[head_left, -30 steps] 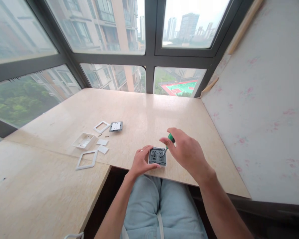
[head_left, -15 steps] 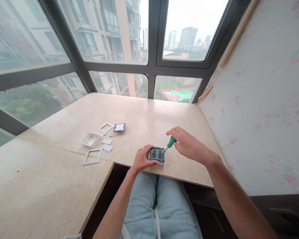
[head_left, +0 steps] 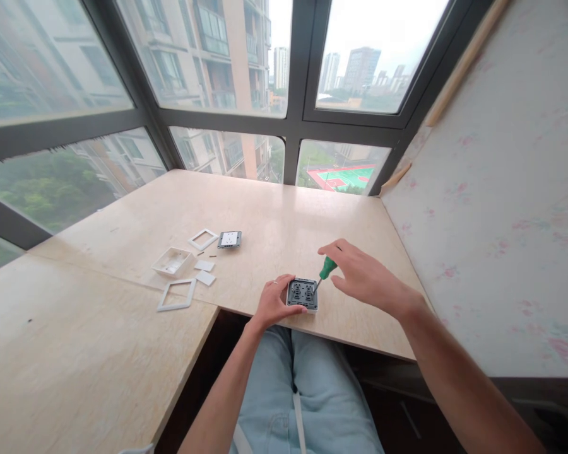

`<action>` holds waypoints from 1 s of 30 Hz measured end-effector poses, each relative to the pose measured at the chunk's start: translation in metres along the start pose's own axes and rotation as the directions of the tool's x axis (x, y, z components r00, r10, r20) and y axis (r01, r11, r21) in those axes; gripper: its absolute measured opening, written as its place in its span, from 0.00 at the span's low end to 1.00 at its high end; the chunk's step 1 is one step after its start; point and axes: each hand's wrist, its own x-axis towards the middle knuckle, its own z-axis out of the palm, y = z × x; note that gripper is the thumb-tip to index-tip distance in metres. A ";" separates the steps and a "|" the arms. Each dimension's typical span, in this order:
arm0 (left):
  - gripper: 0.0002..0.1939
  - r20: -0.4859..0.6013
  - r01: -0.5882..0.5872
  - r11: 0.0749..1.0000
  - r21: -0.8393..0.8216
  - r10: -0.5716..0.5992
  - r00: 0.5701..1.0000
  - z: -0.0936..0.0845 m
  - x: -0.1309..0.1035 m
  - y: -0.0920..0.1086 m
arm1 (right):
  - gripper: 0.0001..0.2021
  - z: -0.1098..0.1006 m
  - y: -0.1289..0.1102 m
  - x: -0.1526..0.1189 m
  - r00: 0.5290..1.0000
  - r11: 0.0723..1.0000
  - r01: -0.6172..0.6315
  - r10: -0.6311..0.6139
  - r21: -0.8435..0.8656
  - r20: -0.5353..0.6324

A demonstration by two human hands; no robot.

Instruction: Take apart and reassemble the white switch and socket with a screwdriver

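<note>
Near the front edge of the counter lies a wall switch (head_left: 303, 295), its dark grey inner face up, seated on a white box. My left hand (head_left: 275, 301) grips it from the left side, thumb along the near edge and fingers at the far corner. A green-handled screwdriver (head_left: 328, 268) is held in my right hand (head_left: 355, 271), tilted, with the fingers around the top of its handle. Its tip meets the right part of the switch; the exact spot is too small to make out.
Left of my hands lie a white socket on a grey frame (head_left: 230, 239), two white cover frames (head_left: 176, 295), an open white box (head_left: 171, 261), two white plates (head_left: 205, 278) and small screws (head_left: 200, 253). Windows stand behind; a papered wall (head_left: 492, 221) bounds the right. The counter edge (head_left: 184, 372) cuts in at my lap.
The view has shifted slightly. My left hand still grips the switch, and the screwdriver stays at its right part; the fingers of my right hand have changed position a little on the handle.
</note>
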 end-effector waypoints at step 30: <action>0.43 0.021 0.004 1.000 -0.016 -0.004 1.000 -0.002 -0.001 0.002 | 0.13 -0.003 -0.011 0.016 0.994 0.968 -0.091 0.103 -0.233 0.040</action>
